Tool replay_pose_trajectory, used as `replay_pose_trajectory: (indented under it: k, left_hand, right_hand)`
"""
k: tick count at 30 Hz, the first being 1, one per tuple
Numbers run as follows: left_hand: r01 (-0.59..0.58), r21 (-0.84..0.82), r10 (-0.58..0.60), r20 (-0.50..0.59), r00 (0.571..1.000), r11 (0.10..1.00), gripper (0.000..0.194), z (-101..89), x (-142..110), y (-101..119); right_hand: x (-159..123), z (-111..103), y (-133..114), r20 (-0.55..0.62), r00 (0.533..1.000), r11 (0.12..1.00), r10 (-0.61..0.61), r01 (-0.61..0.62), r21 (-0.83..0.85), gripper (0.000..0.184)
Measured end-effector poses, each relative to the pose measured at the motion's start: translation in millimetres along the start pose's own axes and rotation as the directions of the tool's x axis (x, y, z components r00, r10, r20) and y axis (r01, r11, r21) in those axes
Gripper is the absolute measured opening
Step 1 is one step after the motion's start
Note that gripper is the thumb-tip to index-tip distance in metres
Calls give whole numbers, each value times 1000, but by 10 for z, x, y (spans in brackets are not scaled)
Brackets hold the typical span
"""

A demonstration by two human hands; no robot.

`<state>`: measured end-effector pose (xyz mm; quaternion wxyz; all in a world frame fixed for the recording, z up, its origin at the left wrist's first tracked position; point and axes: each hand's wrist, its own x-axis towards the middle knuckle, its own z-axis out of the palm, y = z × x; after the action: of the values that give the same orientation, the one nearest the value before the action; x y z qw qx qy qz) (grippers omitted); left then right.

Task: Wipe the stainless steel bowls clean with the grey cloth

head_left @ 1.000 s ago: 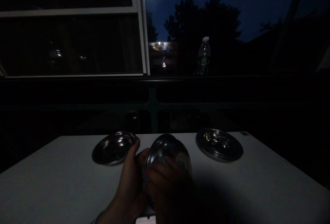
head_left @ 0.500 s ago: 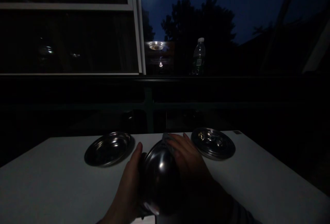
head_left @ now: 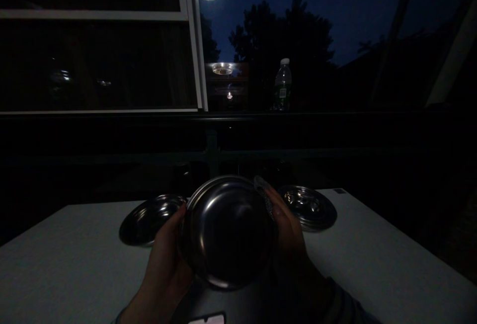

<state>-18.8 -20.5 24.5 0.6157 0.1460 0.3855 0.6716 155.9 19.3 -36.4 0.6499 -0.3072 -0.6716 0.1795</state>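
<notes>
A shiny metal bowl (head_left: 231, 234) is held up above the near side of the table, its rounded underside facing me. My left hand (head_left: 167, 259) is closed on its left edge, with the fingers mostly hidden behind it. At the right edge, my right hand (head_left: 288, 229) presses a crumpled greyish cloth (head_left: 264, 192) against the bowl. The dark light hides part of the right fingers.
A metal plate (head_left: 143, 219) lies on the white table (head_left: 74, 264) at left. Several stacked metal plates (head_left: 311, 207) are at right. A phone-like object (head_left: 208, 320) shows at the bottom edge. A plastic bottle (head_left: 283, 85) stands by the window.
The bowl has turned from a sideways tilt so its underside faces me more fully. My right hand with the cloth has moved right and down along the rim.
</notes>
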Motion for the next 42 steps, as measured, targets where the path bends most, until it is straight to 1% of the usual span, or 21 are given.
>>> replay_pose_trajectory:
  k: [3,5,8,10,12,14,16,19,22,25,28,29,30,31,33,34,35,36,38,40,42]
  left_hand:
    - [11,-49,-10,19,1000,999,18,-8,8,3]
    - [5,-64,-3,27,1000,998,16,-9,17,-3]
    - [-20,-70,22,39,999,997,18,1,27,-17]
    - [-20,-98,24,34,999,995,21,11,29,-24]
    - [-21,-151,24,17,1000,988,24,19,25,-27]
    - [-19,-192,18,-3,1000,981,25,24,15,-29]
    - [-12,-207,9,-17,1000,978,25,25,3,-36]
    - [-7,-168,5,-17,1000,986,24,17,-13,-66]
    - [-33,-107,34,6,999,994,21,2,-24,-116]
    - [1,-69,2,42,999,998,20,-4,-38,-150]
    - [31,-60,-28,47,999,998,21,8,-59,-127]
    - [38,-53,-36,38,999,998,21,14,-64,-106]
    - [40,-49,-39,32,999,998,20,19,-68,-81]
    - [37,-51,-36,31,999,998,20,24,-68,-56]
    - [13,-76,-10,43,999,997,22,28,-58,-15]
    - [0,-92,5,55,998,996,23,27,-49,-4]
    - [-9,-104,16,65,998,995,24,23,-39,-1]
    - [-11,-110,19,72,997,994,25,18,-30,-6]
    - [17,-96,-8,95,995,995,23,7,-20,-34]
    - [72,-79,-61,134,989,994,22,3,-28,-75]
    - [119,-68,-107,166,980,991,23,11,-52,-120]
  right_hand:
    - [-56,15,19,-25,994,990,-110,108,-92,39]
    - [-94,35,31,-7,982,964,-189,184,-193,41]
    - [-151,94,66,54,944,863,-324,319,-392,44]
    - [-196,153,97,95,896,760,-435,421,-495,44]
    - [-247,217,112,150,814,637,-561,540,-551,42]
    - [-301,272,86,209,754,547,-623,611,-573,38]
    - [-354,314,16,258,733,512,-629,641,-572,34]
    - [-422,377,-120,309,729,513,-611,662,-546,30]
    - [-482,473,-212,350,751,553,-560,653,-517,31]
    - [-527,560,-241,383,747,562,-543,663,-495,36]
    - [-528,544,-213,404,747,555,-528,664,-502,40]
    - [-515,508,-189,438,728,539,-527,685,-490,40]
    - [-496,458,-158,472,698,511,-538,716,-476,40]
    - [-474,402,-121,496,654,472,-571,756,-454,37]
    - [-429,294,-43,527,542,350,-655,836,-424,31]
    - [-413,255,-11,511,518,321,-686,846,-426,28]
    - [-405,232,10,500,510,307,-700,847,-434,26]
    - [-404,225,18,497,518,310,-696,841,-443,25]
    - [-423,252,-9,514,567,341,-643,813,-472,28]
    - [-455,305,-79,522,623,379,-583,777,-503,32]
    - [-484,358,-157,510,669,421,-541,740,-524,35]
